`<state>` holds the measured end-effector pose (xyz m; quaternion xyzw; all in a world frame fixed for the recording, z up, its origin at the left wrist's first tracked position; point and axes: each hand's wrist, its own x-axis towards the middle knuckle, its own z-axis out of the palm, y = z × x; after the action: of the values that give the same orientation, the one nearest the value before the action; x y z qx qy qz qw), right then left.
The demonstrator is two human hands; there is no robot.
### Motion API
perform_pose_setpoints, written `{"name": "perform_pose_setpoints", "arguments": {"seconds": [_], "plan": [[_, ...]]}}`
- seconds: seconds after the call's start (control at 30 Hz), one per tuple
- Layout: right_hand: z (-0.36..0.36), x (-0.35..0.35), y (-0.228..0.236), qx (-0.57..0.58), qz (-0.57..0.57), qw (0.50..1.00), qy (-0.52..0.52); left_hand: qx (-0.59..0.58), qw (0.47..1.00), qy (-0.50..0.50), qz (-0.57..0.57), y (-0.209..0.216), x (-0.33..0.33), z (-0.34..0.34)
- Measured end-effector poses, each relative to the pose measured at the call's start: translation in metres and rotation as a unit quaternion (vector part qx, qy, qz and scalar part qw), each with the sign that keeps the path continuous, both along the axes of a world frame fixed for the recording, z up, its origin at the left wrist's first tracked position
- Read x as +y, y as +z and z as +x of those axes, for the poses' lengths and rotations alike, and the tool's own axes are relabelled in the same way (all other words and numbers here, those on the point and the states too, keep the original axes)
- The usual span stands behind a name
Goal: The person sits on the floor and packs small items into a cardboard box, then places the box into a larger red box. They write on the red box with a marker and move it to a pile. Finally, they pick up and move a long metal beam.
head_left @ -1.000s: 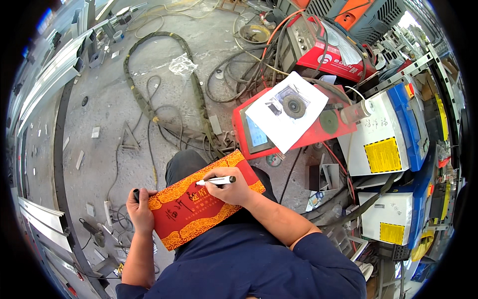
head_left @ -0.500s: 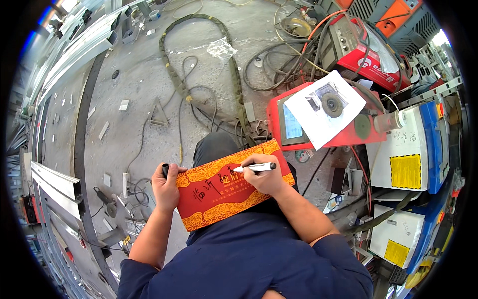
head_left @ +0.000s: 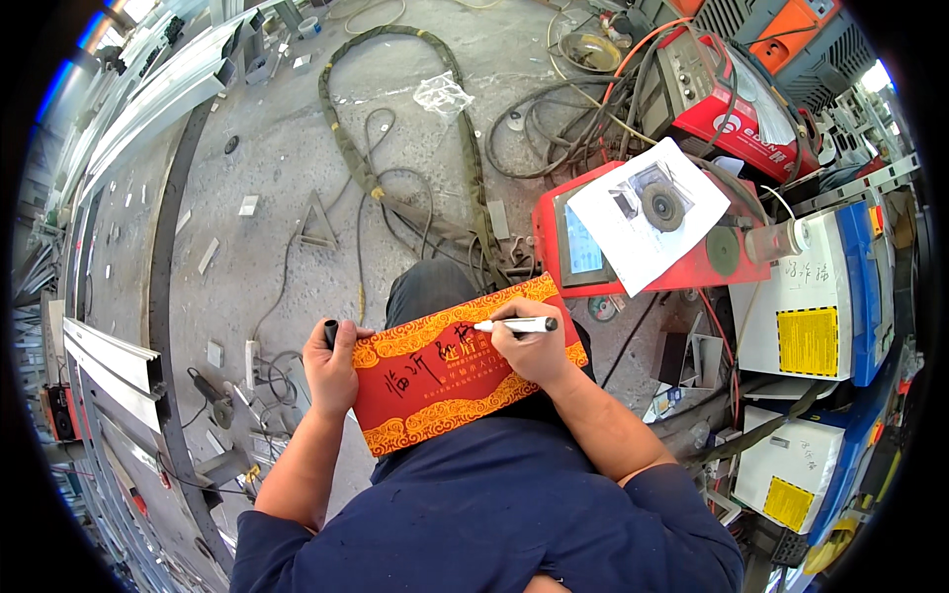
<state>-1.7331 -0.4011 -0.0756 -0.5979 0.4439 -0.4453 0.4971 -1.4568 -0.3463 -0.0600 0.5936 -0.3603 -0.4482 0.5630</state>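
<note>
A flat red card point(head_left: 445, 400) with gold patterned borders lies tilted across my lap. My left hand point(head_left: 331, 371) grips its left edge, and a black marker cap point(head_left: 331, 333) stands up between thumb and fingers of that same hand. In my right hand point(head_left: 534, 351) is a white marker point(head_left: 516, 325) with a black rear end. Its tip touches or hovers just over the card's upper middle, beside black handwritten strokes point(head_left: 410, 379). My right hand rests over the card's right part and hides some of the print there.
Ahead, a sleeved hose point(head_left: 341, 138) loops over the concrete floor near a crumpled clear plastic sheet point(head_left: 442, 96). To the right, a printed paper sheet point(head_left: 647, 212) lies on a red machine point(head_left: 554, 232), near white-and-blue boxes point(head_left: 806, 272). Metal profiles point(head_left: 109, 361) lie at left, near an angle grinder point(head_left: 213, 395).
The marker tip has shifted slightly right and up along the card, and more black strokes show beside it. My left hand keeps its hold on the card and cap.
</note>
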Motion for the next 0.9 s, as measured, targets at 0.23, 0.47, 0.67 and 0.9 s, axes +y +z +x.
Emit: {"name": "perform_pose_setpoints", "arguments": {"seconds": [0.23,0.47,0.67,0.9], "plan": [[-0.004,-0.001,-0.013,-0.001,-0.037,0.999,0.031,-0.017,1.0,-0.01,0.003,0.001,0.0,0.001],[-0.004,0.002,-0.007,-0.02,0.006,1.0,-0.001,-0.014,1.0,-0.007,0.005,0.003,0.0,-0.001],[-0.007,0.0,0.001,-0.145,0.051,0.986,-0.059,-0.37,0.925,-0.072,-0.034,0.022,0.002,-0.009],[0.018,-0.01,0.054,-0.212,0.124,0.963,0.108,-0.419,0.9,-0.095,-0.078,0.029,-0.001,-0.01]]}}
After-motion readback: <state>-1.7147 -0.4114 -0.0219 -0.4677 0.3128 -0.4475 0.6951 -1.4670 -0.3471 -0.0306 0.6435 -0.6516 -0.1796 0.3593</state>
